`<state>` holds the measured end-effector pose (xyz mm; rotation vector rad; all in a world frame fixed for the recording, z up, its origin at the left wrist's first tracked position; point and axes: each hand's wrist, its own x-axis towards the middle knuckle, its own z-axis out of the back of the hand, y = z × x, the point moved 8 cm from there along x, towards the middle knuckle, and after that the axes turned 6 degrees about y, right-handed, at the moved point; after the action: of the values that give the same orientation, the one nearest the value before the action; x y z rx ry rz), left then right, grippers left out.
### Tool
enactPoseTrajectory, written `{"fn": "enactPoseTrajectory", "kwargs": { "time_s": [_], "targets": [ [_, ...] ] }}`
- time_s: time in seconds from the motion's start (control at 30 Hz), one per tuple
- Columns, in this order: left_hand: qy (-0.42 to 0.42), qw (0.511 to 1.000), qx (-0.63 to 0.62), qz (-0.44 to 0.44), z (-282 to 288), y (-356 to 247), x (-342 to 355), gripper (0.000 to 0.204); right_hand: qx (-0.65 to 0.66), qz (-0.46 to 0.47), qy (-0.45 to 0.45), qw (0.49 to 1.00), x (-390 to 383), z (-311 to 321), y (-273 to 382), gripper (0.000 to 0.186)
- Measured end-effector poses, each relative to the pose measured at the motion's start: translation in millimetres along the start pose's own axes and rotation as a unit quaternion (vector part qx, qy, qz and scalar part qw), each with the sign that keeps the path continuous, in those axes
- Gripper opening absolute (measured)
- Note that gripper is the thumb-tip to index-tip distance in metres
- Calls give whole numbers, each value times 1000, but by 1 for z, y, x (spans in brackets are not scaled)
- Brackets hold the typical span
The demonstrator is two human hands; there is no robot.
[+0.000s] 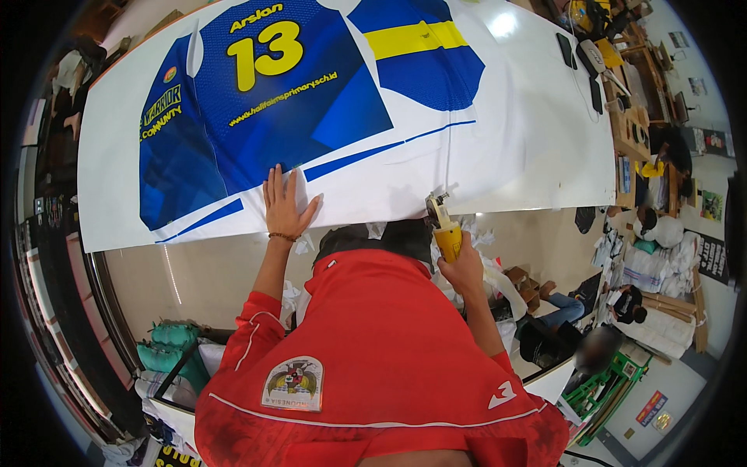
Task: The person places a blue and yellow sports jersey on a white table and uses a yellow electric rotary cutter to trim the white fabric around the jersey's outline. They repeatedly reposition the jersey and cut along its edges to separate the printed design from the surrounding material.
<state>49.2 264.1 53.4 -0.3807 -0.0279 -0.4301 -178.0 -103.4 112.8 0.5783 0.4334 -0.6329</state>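
Observation:
A sheet of white fabric (350, 198) printed with blue jersey pieces lies spread on the white table. On it are a large blue jersey panel (311, 101) with yellow lettering, and a blue sleeve piece (428, 74) crossed by a yellow band. My left hand (286, 208) rests flat on the fabric's near margin, fingers stretched out, just below the large panel. With my right hand (464, 268) I grip the yellow handle of an electric fabric cutter (447, 240). Its metal head is at the table's near edge, by the fabric; whether the blade touches cloth, I cannot tell.
The white table (545, 163) stretches across in front of me. Dark phone-like devices (565, 51) and a cable lie at its far right. White scraps (486, 236) litter the floor below. Green bundles (173, 346) sit at lower left; another person (564, 315) is low at right.

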Motion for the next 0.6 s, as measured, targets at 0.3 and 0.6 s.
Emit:
{"fn": "enactPoseTrajectory", "kwargs": {
  "time_s": [0.3, 0.6],
  "targets": [
    [-47, 998, -41, -9, 7, 0, -3, 71, -3, 43, -3, 999, 41, 12, 41, 61],
    [-78, 995, -55, 4, 8, 2, -6, 61, -17, 58, 0, 998, 77, 27, 83, 57]
  ]
}}
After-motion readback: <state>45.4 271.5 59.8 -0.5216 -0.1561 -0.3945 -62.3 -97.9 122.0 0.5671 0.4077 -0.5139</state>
